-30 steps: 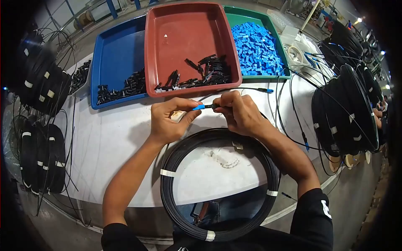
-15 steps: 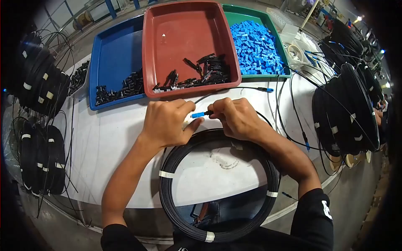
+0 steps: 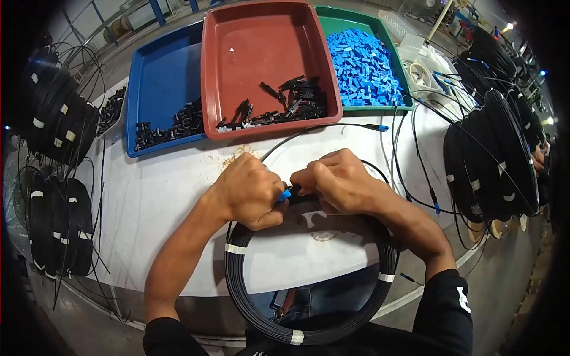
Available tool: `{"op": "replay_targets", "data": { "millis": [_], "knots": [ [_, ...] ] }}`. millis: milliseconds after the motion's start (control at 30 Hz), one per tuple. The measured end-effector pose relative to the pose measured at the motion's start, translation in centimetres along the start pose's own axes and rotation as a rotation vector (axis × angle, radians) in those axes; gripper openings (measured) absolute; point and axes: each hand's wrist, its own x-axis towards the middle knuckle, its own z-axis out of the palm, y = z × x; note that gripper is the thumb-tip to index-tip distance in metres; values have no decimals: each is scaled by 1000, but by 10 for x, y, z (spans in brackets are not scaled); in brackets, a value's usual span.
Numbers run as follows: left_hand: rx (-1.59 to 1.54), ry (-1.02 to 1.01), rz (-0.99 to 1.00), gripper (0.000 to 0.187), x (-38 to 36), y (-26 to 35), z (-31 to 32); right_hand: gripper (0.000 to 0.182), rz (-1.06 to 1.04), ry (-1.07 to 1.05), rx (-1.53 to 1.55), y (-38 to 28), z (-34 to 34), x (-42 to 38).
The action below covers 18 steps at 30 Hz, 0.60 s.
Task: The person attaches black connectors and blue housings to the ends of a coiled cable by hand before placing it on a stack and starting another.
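My left hand (image 3: 252, 193) is closed around a small blue fiber optic connector (image 3: 285, 194), and only part of the connector shows between its fingers. Just to the right, my right hand (image 3: 338, 181) pinches the black cable end at the back of that connector; its fingertips hide most of the grip. Both hands are over the top of a large coil of black cable (image 3: 236, 279), bound with white tape, which hangs over the table's near edge against my body.
Beyond my hands stand a blue tray (image 3: 163, 65) and a red tray (image 3: 261, 41) with black parts, and a green tray (image 3: 407, 95) full of blue connector pieces. More black cable coils (image 3: 490, 157) stand at right and left. Loose cables (image 3: 415, 148) cross the white table (image 3: 160, 225).
Both hands have moved down toward the coil. My left fingers have curled around the blue connector, which showed more fully before. Crumbs on the table behind my left hand have come into view.
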Motion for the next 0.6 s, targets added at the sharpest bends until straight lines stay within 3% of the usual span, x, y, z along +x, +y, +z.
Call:
{"op": "replay_targets", "data": {
  "millis": [167, 600],
  "knots": [
    [-98, -33, 105, 42, -2, -3, 9, 12, 25, -88, 64, -10, -9, 6],
    [-113, 18, 105, 39, -2, -8, 10, 14, 5, -8, -36, -11, 0, 4]
  ]
}}
